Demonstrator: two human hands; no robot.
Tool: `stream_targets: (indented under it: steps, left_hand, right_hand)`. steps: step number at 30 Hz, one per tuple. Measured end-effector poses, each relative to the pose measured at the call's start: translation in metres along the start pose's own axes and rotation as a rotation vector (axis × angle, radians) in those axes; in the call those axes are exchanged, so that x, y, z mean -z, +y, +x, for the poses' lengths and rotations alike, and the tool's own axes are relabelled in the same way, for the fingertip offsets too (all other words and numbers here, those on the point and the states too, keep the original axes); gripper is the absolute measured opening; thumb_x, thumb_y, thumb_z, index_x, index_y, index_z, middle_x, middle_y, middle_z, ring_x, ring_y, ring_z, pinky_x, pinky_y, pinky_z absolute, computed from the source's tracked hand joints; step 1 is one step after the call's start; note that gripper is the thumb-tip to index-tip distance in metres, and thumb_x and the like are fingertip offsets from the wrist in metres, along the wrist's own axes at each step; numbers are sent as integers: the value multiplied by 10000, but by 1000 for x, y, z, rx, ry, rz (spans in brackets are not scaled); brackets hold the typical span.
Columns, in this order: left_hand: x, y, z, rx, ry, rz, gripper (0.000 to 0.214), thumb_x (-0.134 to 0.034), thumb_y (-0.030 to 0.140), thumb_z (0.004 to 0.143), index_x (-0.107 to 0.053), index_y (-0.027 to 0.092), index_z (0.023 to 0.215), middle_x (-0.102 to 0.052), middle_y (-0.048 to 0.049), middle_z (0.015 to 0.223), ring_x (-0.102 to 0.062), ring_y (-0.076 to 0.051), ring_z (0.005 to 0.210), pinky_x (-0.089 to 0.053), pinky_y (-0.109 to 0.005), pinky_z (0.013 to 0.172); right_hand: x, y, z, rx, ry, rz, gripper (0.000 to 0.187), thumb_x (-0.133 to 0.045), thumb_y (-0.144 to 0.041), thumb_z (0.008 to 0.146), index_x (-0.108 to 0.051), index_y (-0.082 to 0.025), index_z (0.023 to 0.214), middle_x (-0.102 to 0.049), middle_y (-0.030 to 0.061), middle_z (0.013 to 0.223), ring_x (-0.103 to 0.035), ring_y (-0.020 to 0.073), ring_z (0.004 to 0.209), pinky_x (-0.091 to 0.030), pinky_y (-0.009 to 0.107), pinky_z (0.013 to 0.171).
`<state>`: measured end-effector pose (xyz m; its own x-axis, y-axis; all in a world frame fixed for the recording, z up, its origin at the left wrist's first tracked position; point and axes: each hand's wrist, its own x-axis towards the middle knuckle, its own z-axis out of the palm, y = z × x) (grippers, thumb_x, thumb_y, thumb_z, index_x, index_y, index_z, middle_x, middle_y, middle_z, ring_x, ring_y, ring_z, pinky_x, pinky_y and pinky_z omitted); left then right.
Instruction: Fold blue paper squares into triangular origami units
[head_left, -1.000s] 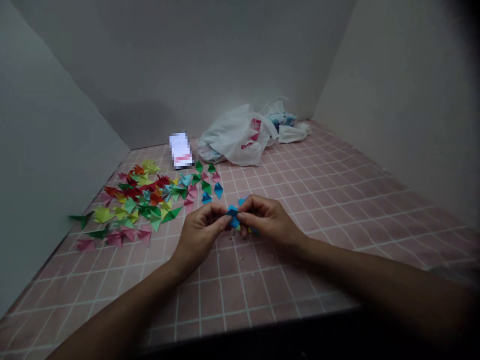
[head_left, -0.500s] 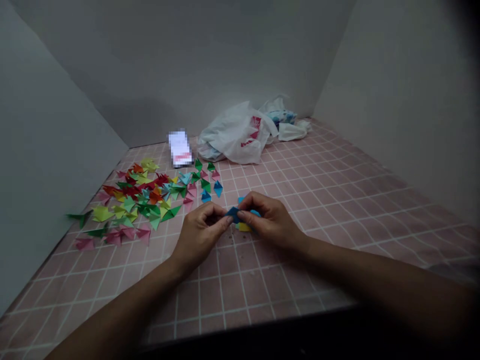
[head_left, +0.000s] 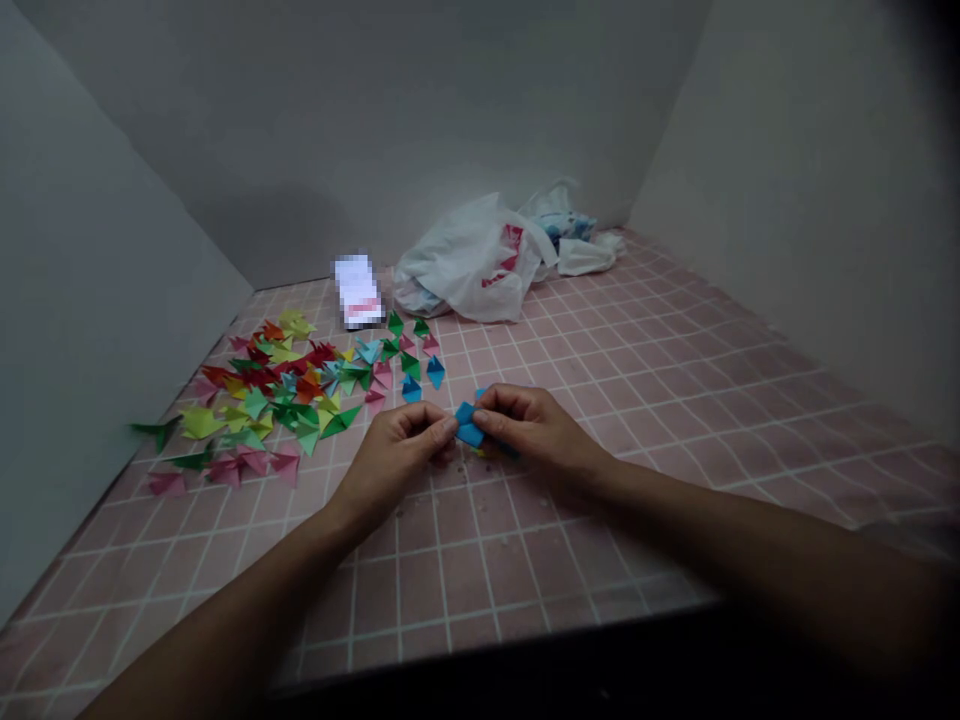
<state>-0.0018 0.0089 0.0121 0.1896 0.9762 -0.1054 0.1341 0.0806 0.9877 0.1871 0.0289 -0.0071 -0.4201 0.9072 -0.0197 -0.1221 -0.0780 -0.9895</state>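
Note:
Between my two hands is a small piece of blue folded paper (head_left: 469,428), with creased facets showing. My left hand (head_left: 401,445) pinches its left side between thumb and fingers. Closed on its right side is my right hand (head_left: 529,430), thumb on top and fingers curled. Underneath, partly hidden by the right hand, lie more blue and yellow papers (head_left: 486,453) on the table. Just beyond the left hand rest two blue folded pieces, one (head_left: 411,389) nearer and one (head_left: 436,371) a little to the right.
A heap of many-coloured folded paper pieces (head_left: 292,385) spreads over the left of the pink checked tablecloth (head_left: 645,390). Behind it a lit phone (head_left: 358,290) stands tilted. White plastic bags (head_left: 480,260) lie against the back wall; grey walls rise on both sides.
The blue paper has turned in my fingers and now shows more of its lighter faces. My left hand has shifted slightly left and the view has tilted a little.

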Motion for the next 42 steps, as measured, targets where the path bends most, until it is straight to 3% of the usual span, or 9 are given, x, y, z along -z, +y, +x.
stream_targets:
  steps: [4, 9, 18, 24, 32, 37, 42]
  left_hand:
    - [-1, -2, 2, 23, 60, -99, 276, -763, 421, 779, -673, 166, 724, -649, 0, 646, -593, -122, 586, -496, -251, 596]
    - [0, -5, 4, 71, 90, -215, 306, -810, 436, 726, -665, 166, 719, -657, 1, 663, -602, -116, 585, -527, -253, 600]
    - [-2, -9, 2, 99, 60, -272, 255, -823, 387, 740, -728, 156, 791, -674, 4, 686, -583, -92, 596, -478, -204, 585]
    - [-6, -9, 2, 127, 58, -339, 289, -883, 368, 676, -709, 168, 791, -696, 6, 700, -621, -104, 593, -492, -200, 534]
    - [-8, -10, -1, 185, 4, -373, 338, -928, 325, 628, -647, 156, 708, -722, 0, 644, -643, -101, 586, -532, -207, 617]
    - [-9, -8, -2, 113, 8, -360, 298, -857, 417, 735, -708, 162, 774, -713, 6, 745, -657, -114, 688, -552, -241, 708]
    - [-7, -7, -1, 72, 69, -290, 263, -869, 357, 702, -705, 153, 716, -660, 23, 684, -581, -82, 645, -469, -188, 642]
  right_hand:
    - [0, 1, 0, -4, 18, 68, 338, -667, -471, 907, -609, -175, 753, -630, -8, 662, -550, 104, 586, -429, 234, 566]
    - [2, 2, 1, 32, -9, 108, 239, -703, -395, 881, -640, -179, 798, -655, -2, 686, -591, 111, 618, -483, 252, 614]
    - [0, 2, 0, 90, -11, -64, 148, -638, -286, 881, -618, -178, 782, -611, -18, 667, -566, 103, 604, -448, 241, 580]
    - [-1, 1, 0, 112, 9, -163, 98, -611, -233, 861, -617, -181, 778, -591, -22, 647, -548, 109, 595, -426, 242, 565]
    - [0, -2, 0, 171, -7, -299, 127, -568, -234, 861, -574, -184, 744, -575, -19, 658, -532, 115, 603, -414, 239, 561]
    - [1, -5, 0, 196, -38, -340, 136, -560, -226, 883, -569, -183, 754, -568, -22, 640, -532, 115, 589, -414, 247, 566]
    - [1, -3, -1, 169, -74, -339, 128, -557, -225, 890, -561, -186, 768, -562, -31, 611, -534, 109, 554, -406, 240, 539]
